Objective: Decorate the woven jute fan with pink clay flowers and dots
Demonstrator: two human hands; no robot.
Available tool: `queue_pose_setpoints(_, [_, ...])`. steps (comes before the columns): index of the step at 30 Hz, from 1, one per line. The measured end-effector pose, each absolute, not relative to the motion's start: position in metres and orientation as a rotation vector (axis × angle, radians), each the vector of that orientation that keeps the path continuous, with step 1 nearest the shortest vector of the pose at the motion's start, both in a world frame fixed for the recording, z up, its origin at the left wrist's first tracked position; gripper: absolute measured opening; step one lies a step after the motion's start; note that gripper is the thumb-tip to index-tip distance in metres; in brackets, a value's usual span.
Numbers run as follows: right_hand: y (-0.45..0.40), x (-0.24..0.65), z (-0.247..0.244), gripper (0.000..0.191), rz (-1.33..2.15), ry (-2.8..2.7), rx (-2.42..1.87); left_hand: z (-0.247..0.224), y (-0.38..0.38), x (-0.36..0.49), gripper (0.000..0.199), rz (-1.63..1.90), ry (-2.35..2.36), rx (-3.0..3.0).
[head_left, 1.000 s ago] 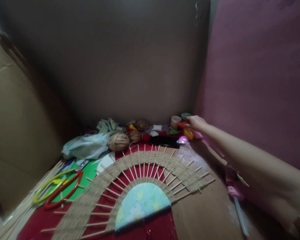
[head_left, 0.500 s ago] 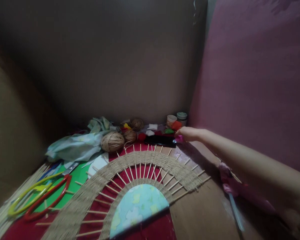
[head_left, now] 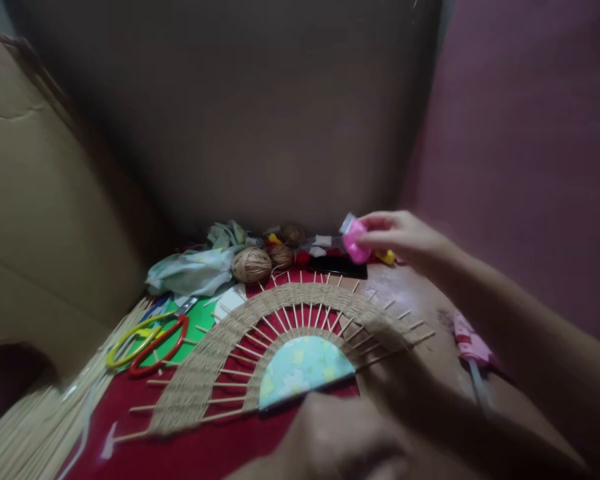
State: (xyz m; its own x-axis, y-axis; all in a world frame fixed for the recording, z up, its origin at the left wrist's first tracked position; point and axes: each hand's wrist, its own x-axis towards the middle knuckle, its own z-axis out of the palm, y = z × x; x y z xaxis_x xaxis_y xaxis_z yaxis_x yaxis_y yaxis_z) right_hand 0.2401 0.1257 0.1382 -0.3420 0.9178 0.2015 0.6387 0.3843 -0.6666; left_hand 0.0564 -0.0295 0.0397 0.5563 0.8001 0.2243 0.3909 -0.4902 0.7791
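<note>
My right hand (head_left: 397, 235) is raised over the back right of the table, its fingers closed on a small pink item (head_left: 356, 241) with a clear end. At the bottom edge my left hand (head_left: 340, 437) is blurred, its fingers mostly hidden, just in front of a woven half-round piece (head_left: 190, 360). That piece has a pale blue floral half-disc (head_left: 300, 370) at its middle and thin sticks fanning outward. It lies partly on a red sheet (head_left: 140, 417).
Scissors with yellow and red handles (head_left: 159, 345) lie left on a green sheet. Twine balls (head_left: 251, 265), floral cloth (head_left: 190, 270) and a black phone (head_left: 338, 267) are behind. A pink glue gun (head_left: 471, 340) lies right, long sticks (head_left: 45, 413) left.
My right hand has lifted the pink item and brought it nearer. My left hand has come into view at the bottom. The view has shifted, so the table items appear further right.
</note>
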Motion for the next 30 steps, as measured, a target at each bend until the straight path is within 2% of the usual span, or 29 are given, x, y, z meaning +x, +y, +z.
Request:
queue_pose_setpoints(2, [0.084,0.223,0.13,0.023,0.777,-2.112,-1.218,0.051,-0.013,0.044,0.034,0.845,1.006,1.982])
queue_pose_setpoints(4, [0.053,0.209,0.114,0.017,0.542,-2.248,-1.238,0.057,0.002,0.03,0.037,1.028,1.049,1.478])
queue_pose_setpoints(6, [0.036,0.198,0.094,0.009,0.303,-2.241,-1.156,0.058,0.015,0.019,0.039,1.093,1.027,1.235])
queue_pose_setpoints(8, [0.031,0.19,0.076,0.002,0.302,-2.269,-1.106,0.056,0.022,0.011,0.031,1.089,1.059,1.172])
queue_pose_setpoints(12, [0.033,0.179,0.056,0.013,0.316,-2.279,-1.068,0.054,0.024,0.004,0.024,1.047,1.116,1.324])
queue_pose_setpoints(18, [0.033,0.177,0.033,0.044,0.106,-2.28,-0.894,0.052,0.023,0.004,0.022,1.06,1.141,1.408])
queue_pose_setpoints(30, [0.036,0.183,0.022,0.054,-0.018,-2.295,-0.924,0.052,0.024,0.007,0.024,0.714,1.205,1.503])
